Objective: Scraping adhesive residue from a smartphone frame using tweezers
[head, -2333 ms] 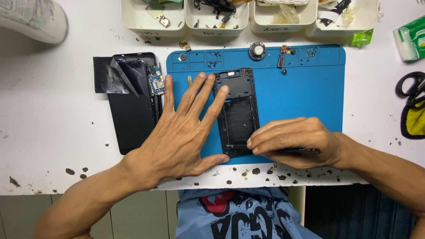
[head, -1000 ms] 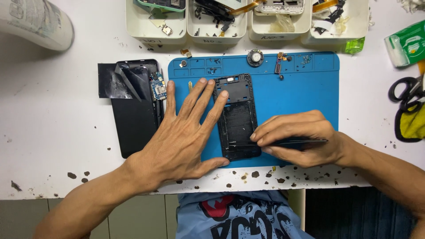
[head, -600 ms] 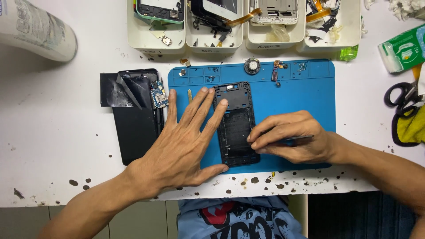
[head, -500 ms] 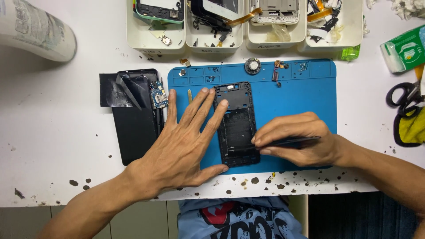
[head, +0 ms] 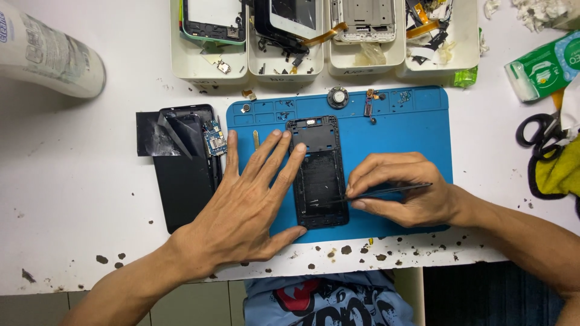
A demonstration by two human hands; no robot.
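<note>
Here, a black phone frame (head: 318,172) lies lengthwise on a blue work mat (head: 405,130), its top end pointing to 12 o'clock. The left hand (head: 251,202) rests flat and spread on the mat at 9 o'clock of the frame, palm down and holding nothing; its fingers (head: 289,160) reach up toward 1 o'clock and their tips touch the frame's left edge, while the thumb lies just beside the frame's lower corner. The right hand (head: 402,187) sits at 3 o'clock of the frame, closed in a narrow pinch on a pair of thin dark tweezers (head: 386,192), whose point runs toward 9 o'clock and meets the lower half of the frame.

At 9 o'clock of the mat, on the white table (head: 78,181), a second dark phone body (head: 184,169) lies with crumpled black film (head: 158,134) and a small blue circuit board (head: 214,139) at its top right corner. At 12 o'clock of the mat stand four white trays (head: 208,63) holding phone parts. A small round part (head: 338,97) sits on the mat's top edge. A white cylinder (head: 51,51) lies at 10 o'clock, a green tissue packet (head: 544,63) at 2 o'clock, with black scissors (head: 534,142) and a yellow cloth (head: 562,169) at 3 o'clock.
</note>
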